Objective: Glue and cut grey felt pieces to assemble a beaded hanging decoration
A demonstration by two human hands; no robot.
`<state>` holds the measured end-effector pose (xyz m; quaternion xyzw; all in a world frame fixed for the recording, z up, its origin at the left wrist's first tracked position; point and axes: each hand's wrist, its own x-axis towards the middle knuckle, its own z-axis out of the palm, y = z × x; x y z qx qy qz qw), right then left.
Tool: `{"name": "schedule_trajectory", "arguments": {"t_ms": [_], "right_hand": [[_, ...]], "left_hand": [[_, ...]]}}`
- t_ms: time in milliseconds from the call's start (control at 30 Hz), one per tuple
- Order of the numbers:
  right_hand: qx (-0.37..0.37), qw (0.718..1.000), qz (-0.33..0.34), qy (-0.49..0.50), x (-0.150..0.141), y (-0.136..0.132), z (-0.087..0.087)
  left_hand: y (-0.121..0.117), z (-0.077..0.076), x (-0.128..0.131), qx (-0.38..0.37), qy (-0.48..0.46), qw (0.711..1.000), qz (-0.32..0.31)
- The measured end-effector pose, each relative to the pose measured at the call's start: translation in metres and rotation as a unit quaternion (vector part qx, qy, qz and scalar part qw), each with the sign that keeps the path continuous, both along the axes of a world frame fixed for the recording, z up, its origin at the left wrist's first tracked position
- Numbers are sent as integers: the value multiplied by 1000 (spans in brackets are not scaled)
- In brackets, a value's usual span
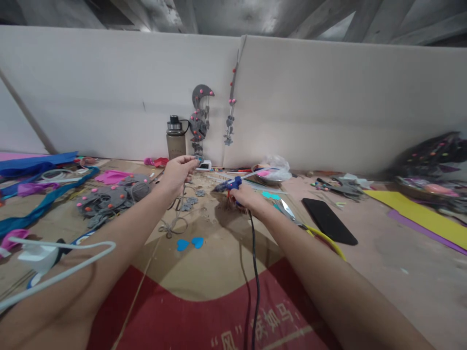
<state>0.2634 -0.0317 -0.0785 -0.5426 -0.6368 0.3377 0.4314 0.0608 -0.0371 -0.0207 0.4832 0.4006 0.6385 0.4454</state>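
My left hand (179,174) is raised over the far part of the board, thumb and fingers pinched on a small blue-grey piece (199,159) whose exact shape I cannot make out. My right hand (243,194) grips a blue hot glue gun (230,183), its nozzle pointing left, a pale glue stick (253,172) sticking out of its back. The gun's black cord (254,262) runs down toward me. Two blue felt hearts (189,244) lie on the cardboard nearer to me. Grey felt flowers (188,203) and loose grey cord (174,225) lie between my hands.
Scissors (321,236) with yellow handles and a black phone (329,221) lie at right. A bottle (175,138) stands by the white wall, beside hanging grey felt moon decorations (199,124). Grey felt pieces (109,197) and a white cable (73,272) are at left.
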Motion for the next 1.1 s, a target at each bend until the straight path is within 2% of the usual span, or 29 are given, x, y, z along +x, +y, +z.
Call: {"name": "schedule_trajectory", "arguments": {"t_ms": [67, 133, 233, 300, 367, 400, 467, 533, 633, 767, 867, 967, 1100], "right_hand": [[-11, 999, -5, -30, 5, -1, -3], [11, 995, -34, -93, 5, -5, 1], [138, 972, -87, -167, -4, -16, 15], [191, 975, -61, -98, -16, -24, 25], [149, 987, 2, 54, -31, -32, 31], [113, 982, 33, 146, -38, -36, 33], [30, 950, 93, 297, -48, -43, 36], [-30, 916, 128, 379, -53, -47, 37], [-62, 891, 138, 428, -51, -48, 39], [-63, 873, 146, 461, -46, -46, 41], [-74, 865, 155, 472, -47, -47, 40], [-93, 858, 193, 466, -49, -49, 41], [-94, 868, 190, 449, -49, -51, 43]], "left_hand": [[-3, 0, 4, 13, 33, 999, 9], [-7, 0, 9, 24, 61, 997, 29], [-14, 2, 16, 44, 97, 991, 75], [-22, 5, 20, 78, 140, 981, 108], [-29, 7, 25, 118, 194, 966, 126], [-32, 8, 26, 134, 215, 959, 131], [-36, 8, 29, 160, 244, 947, 133], [-38, 7, 29, 178, 270, 937, 130], [-36, 4, 29, 189, 298, 928, 120], [-32, 2, 30, 180, 281, 936, 112], [-33, 3, 32, 168, 268, 943, 106], [-36, 3, 33, 167, 263, 944, 111], [-36, 2, 34, 167, 279, 938, 118]]}}
